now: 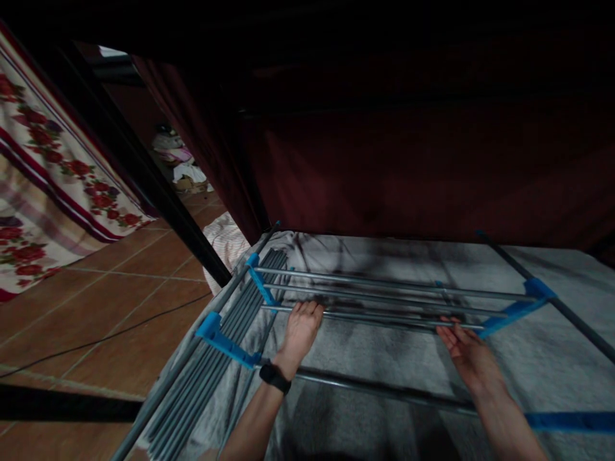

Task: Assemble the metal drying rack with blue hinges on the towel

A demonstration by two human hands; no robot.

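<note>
Grasping the front upper tube [375,317] at lower centre of the frame, your left hand [303,321] wraps over it while your right hand [462,342] pinches it near the right blue bracket [513,312], a spread hold that probably keeps it level

a flat bed covered in rumpled grey cloth [365,346] is occupied at its left by a bundle of slim grey metal tubes [196,384]. a grey metal tube frame with blue plastic brackets [228,347] is also carried. the brown tiled floor [125,288] is crossed by a thin dark cable [110,333].
</note>
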